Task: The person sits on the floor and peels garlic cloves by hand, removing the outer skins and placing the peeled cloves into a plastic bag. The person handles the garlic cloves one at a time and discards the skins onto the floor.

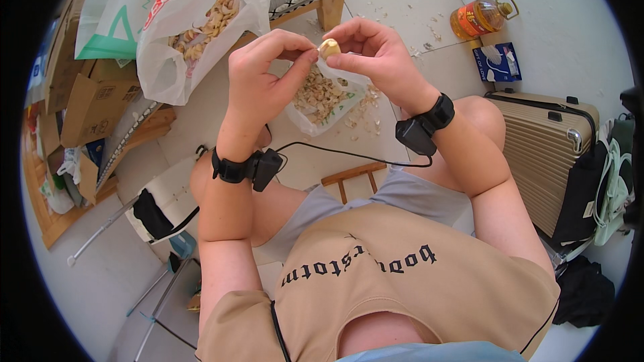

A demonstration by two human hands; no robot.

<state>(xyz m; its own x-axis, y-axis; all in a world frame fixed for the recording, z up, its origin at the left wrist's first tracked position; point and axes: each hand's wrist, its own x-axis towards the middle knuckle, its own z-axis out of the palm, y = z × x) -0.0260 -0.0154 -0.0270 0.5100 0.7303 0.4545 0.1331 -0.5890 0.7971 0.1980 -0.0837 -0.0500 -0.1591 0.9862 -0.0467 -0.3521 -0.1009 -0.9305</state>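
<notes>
Between the thumb and fingers of my right hand [375,58] is a garlic clove [330,49], its pale flesh showing at the top. My left hand [269,68] pinches at the clove's left edge with thumb and forefinger; a small whitish bit shows at those fingertips. Beneath both hands, an open white plastic bag [322,93] of dry garlic skins rests on the floor. A larger white plastic bag [251,22], with red print, lies open to the left and holds many unpeeled garlic cloves [221,12].
Garlic skins [370,110] litter the tiled floor. A cushioned wooden stool [329,7] stands ahead. Rightward are an oil bottle [475,18], a blue box [498,63] and a ribbed suitcase [536,146]. Cardboard boxes [100,105] crowd the left. A black cable [352,151] links my wrist devices.
</notes>
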